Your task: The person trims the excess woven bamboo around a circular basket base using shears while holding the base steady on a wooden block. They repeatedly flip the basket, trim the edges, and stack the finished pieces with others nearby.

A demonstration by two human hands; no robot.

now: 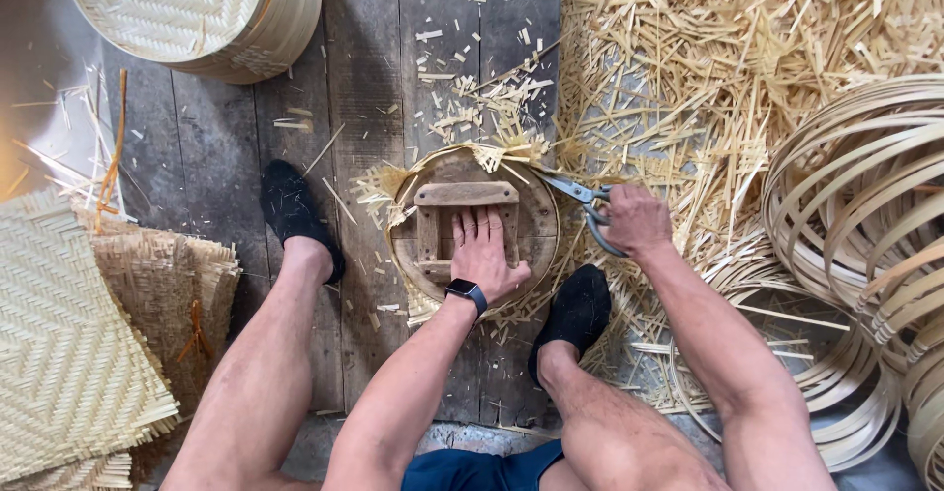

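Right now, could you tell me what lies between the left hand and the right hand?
In the head view, the scissors' blades and the round wooden form's rim lie between the left hand and right hand.

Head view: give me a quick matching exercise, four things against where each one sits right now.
Things:
1. left hand
2. right hand
3. stacked woven trays
4. bamboo hoops

Places:
A. far right of the floor
B. gripping the scissors at the round mould's right edge
C. top left on the planks
D. pressed flat on the wooden round mould

Pairs: 1-D, 2-B, 3-C, 4-A
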